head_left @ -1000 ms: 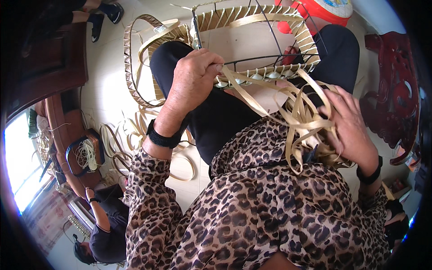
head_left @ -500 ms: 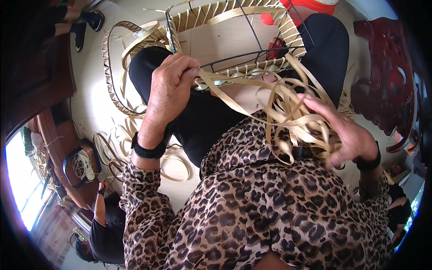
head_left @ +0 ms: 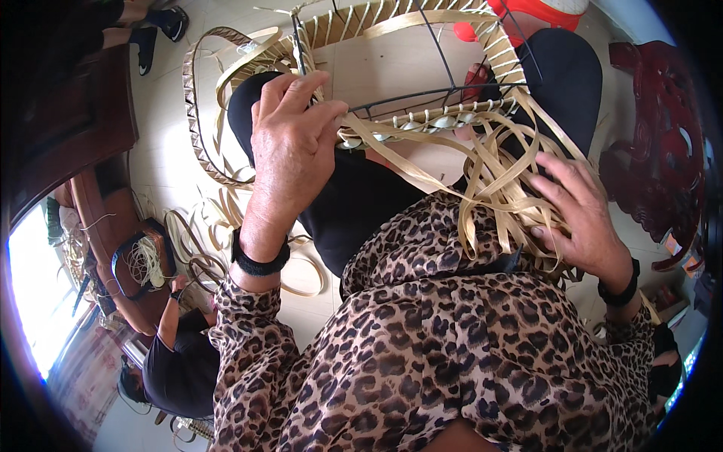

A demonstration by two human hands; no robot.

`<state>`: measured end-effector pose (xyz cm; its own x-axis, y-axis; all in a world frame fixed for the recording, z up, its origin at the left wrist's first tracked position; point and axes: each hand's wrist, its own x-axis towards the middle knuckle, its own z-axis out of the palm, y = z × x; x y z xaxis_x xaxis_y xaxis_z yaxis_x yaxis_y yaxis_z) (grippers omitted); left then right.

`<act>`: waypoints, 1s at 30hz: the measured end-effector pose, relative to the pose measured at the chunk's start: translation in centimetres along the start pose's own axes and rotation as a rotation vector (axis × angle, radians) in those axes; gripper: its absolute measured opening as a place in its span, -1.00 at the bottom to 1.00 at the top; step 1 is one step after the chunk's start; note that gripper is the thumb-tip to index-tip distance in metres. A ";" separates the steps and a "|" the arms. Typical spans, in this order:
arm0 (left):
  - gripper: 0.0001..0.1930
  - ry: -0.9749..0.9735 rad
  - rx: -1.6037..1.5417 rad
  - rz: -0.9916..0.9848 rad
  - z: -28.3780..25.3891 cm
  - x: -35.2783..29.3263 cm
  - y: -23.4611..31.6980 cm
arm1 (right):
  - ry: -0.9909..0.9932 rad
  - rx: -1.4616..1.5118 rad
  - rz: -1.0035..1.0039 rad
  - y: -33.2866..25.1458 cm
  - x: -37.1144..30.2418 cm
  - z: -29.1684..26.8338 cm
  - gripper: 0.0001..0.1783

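Note:
A basket-like frame [head_left: 422, 94] of thin black rods, its pale woven edges bound with cream cord, rests against my knees. At its near left corner, my left hand [head_left: 295, 147] has its fingers bent over the rim, with thumb and fingertips around the end of a flat tan strip [head_left: 395, 162]. That strip runs right into a loose bundle of tan strips [head_left: 497, 169] above my lap. My right hand [head_left: 576, 215] is curled over the bundle's right side, fingers slightly apart, with strips between fingers and thumb. The left fingertips are partly hidden behind the hand.
A curved woven band [head_left: 192, 105] and loose strip coils [head_left: 301, 275] lie on the floor at left. Carved dark red furniture [head_left: 655, 143] stands at right, a red-and-white container [head_left: 542, 19] at the far side. Another person [head_left: 177, 369] works at lower left.
My left hand has turned at the frame's corner, and its fingers have lifted and spread. My right fingers have curled further around the bundle. The whole view has shifted slightly.

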<state>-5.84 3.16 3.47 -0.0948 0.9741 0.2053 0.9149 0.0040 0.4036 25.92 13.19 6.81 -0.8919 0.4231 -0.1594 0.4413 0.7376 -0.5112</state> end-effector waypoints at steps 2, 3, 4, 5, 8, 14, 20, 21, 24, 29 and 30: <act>-0.84 -0.041 0.119 0.067 -0.2 0.5 0.6 | -0.039 0.082 -0.005 0.4 -0.6 0.4 -0.46; -0.84 -0.039 0.118 0.073 -0.4 0.6 1.0 | -0.060 0.131 0.000 0.5 -0.7 0.7 -0.51; -0.73 -0.081 0.153 0.053 -0.5 0.5 1.5 | -0.080 0.167 0.008 0.7 -0.8 0.9 -0.56; -0.60 -0.123 0.188 0.035 -0.7 0.5 1.9 | -0.089 0.191 0.004 0.6 -0.7 1.0 -0.60; -0.30 -0.261 -0.114 0.217 -1.4 0.3 3.3 | -0.117 0.216 0.035 0.7 -0.2 1.2 -0.66; -0.16 -0.553 -0.685 0.260 3.7 -0.3 9.5 | -0.028 0.346 0.172 -0.2 0.2 1.5 -0.69; -0.71 -0.647 -0.748 0.331 8.8 -0.5 10.2 | 0.207 0.403 0.182 1.0 -2.8 -0.3 -0.36; -0.80 -0.622 -0.754 0.293 8.9 -0.5 10.1 | 0.174 0.395 0.163 1.5 -3.4 -1.2 -0.27; -0.85 -0.601 -0.736 0.287 9.5 -0.6 10.1 | 0.053 0.199 0.163 2.1 -4.4 -2.5 -0.11; -0.90 -0.493 -0.769 0.309 9.8 -0.1 10.7 | -0.060 -0.133 -0.002 2.4 -1.9 0.5 -0.12; -0.89 -0.467 -0.786 0.295 9.9 -0.1 11.0 | -0.056 -0.157 -0.050 2.3 -1.0 1.2 -0.17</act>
<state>8.13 5.31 -0.97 0.4184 0.9041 0.0868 0.3358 -0.2428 0.9101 27.76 13.81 4.77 -0.9155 0.3567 -0.1861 0.4019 0.8321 -0.3822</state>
